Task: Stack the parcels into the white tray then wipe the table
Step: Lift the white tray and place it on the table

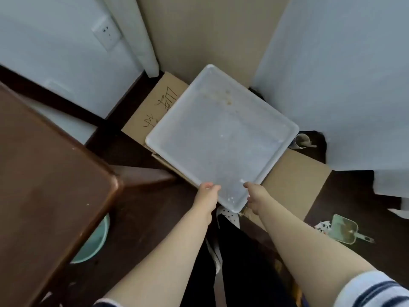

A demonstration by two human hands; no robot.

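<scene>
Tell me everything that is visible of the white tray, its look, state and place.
The white tray looks like matte plastic, roughly square, with rounded corners and a low raised rim. It is empty, with brownish stains near its far edge and some white specks. Its near corner points toward the person; the left hand and the right hand grip the rim on either side of it. It is above brown cardboard; whether it rests on it is unclear.

Single head view, tipped steeply down.
Wide lens faces the floor [345, 196] from above; tray [221, 134] close ahead, table [44, 173] crowding the left.
</scene>
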